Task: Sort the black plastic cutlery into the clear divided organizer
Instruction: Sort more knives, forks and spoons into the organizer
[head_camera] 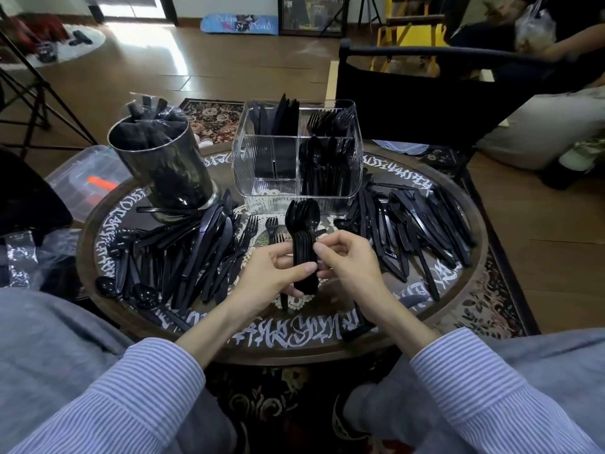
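Daylight from far doorway, bright glare patch on floor (pixel 154 54). Table (pixel 471 231) evenly lit, soft shadows. Wide-angle bending at edges; top corners blurred.

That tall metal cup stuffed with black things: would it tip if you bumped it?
Probably. The metal cup is tall on a narrow base and already looks tilted. Its bagged contents stick out above the rim, likely making it top-heavy. Knives crowd its foot, which might snag it.

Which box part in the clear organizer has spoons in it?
The near right compartment of the clear organizer, closest to the held spoons. Behind it stand forks; far left holds knives.
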